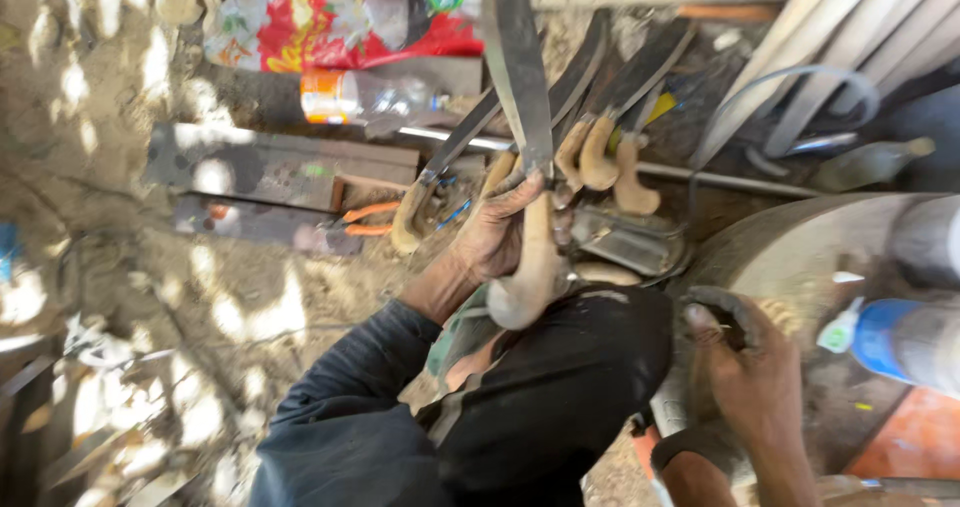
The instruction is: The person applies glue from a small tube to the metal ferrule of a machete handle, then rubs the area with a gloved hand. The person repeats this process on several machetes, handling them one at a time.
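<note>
My left hand (497, 235) is wrapped around the pale wooden handle (530, 267) of a long machete whose dark steel blade (517, 62) points up and away, almost upright. My knee in dark trousers (560, 387) lies just under the handle's curved end. My right hand (745, 362) rests lower right with curled fingers, pinching a small dark piece against a grey curved block or stone (790, 257); what that piece is I cannot tell.
Several more machetes with curved wooden handles (600, 152) lean in a row behind. Orange-handled pliers (362, 219) lie on the sandy ground beside steel bars (280, 167). A red printed sack (350, 12), a plastic bottle (365, 95) and a blue-white squeeze bottle (890, 337) are nearby.
</note>
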